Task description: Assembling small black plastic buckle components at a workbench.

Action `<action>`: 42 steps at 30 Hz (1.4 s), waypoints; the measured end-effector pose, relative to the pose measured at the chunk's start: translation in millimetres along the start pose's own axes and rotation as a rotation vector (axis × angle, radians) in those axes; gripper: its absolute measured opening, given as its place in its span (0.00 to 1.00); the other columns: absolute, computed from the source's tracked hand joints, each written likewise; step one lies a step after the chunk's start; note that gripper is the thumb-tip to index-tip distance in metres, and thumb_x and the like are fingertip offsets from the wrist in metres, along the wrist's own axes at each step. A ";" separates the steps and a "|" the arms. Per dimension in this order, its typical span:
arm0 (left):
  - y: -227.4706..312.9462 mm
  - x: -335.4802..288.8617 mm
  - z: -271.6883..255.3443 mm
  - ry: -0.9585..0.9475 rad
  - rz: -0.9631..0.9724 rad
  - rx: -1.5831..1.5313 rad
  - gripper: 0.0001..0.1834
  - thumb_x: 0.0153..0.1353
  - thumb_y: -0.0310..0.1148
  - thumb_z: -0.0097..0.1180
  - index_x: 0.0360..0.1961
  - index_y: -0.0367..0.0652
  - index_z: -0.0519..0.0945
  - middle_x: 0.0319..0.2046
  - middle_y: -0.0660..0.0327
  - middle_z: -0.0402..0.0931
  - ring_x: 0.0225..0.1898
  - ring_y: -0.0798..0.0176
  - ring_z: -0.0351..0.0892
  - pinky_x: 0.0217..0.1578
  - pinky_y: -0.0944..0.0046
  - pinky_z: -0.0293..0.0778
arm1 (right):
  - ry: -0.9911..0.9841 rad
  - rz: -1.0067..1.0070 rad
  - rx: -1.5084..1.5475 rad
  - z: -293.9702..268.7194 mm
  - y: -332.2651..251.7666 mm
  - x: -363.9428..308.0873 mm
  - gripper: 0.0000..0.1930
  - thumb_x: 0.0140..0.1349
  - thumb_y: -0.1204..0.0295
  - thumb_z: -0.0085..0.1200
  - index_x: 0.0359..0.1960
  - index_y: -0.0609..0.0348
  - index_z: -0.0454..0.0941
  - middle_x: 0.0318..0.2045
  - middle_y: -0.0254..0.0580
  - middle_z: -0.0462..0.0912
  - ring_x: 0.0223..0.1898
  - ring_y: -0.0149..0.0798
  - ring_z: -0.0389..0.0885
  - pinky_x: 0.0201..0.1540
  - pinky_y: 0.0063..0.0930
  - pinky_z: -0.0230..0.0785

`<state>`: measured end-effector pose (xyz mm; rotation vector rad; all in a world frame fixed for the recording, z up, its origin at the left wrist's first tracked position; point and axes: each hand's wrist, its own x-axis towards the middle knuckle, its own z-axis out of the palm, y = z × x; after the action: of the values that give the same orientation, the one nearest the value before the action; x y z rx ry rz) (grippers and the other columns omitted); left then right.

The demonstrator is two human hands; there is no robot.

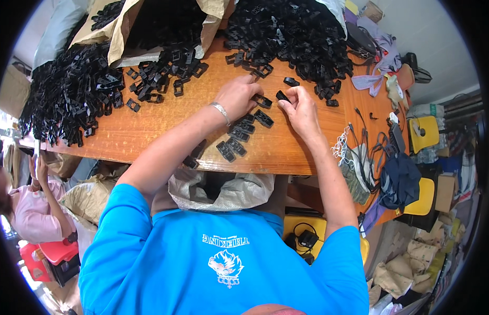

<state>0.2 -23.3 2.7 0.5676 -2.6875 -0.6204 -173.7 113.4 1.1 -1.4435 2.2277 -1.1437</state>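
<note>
Left hand (238,94) rests palm-down on the desk (150,126), its fingers bent over a black plastic buckle frame (263,101) and pinching it at the fingertips; a metal bracelet (221,111) sits on the wrist. Taking the held frame as the landmark: to its far left lies a large heap of black buckle parts (66,100), and behind and to the left a smaller scatter of loose frames (160,79) spills from a brown paper sack (123,26). Just below and left of the frame, a short row of black pieces (239,134) runs diagonally toward the near desk edge, above an open grey sack (223,191); judged from this layout, these are the pieces already handled, and they are few against the heaps, so the work appears to be at an early stage with most of the stock still untouched. The frame lies flat, its long axis running from upper left to lower right, its lower-right end pointing toward the right hand. Immediately right of the frame, the right hand (302,107) is closed on a small black insert (282,96), pinched between thumb and forefinger, its long axis roughly in line with the frame and its near end facing it; the two parts are just apart, not yet joined. Behind and right of the frame stands a second large heap (292,37). Far right, cables (368,152) and a striped cloth (373,79) lie on the desk.
</note>
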 end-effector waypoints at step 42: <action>7.8 22.0 2.2 0.090 -0.298 -0.153 0.23 0.59 0.39 0.69 0.51 0.36 0.80 0.40 0.48 0.85 0.44 0.47 0.86 0.45 0.52 0.80 | 0.043 -0.159 -0.474 -1.2 23.8 47.6 0.13 0.60 0.73 0.66 0.45 0.63 0.81 0.37 0.48 0.81 0.42 0.51 0.83 0.46 0.41 0.78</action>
<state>-22.2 -25.9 9.3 0.9381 -2.4644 -0.8480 -212.9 78.0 -6.0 -1.8120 2.5714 -0.7140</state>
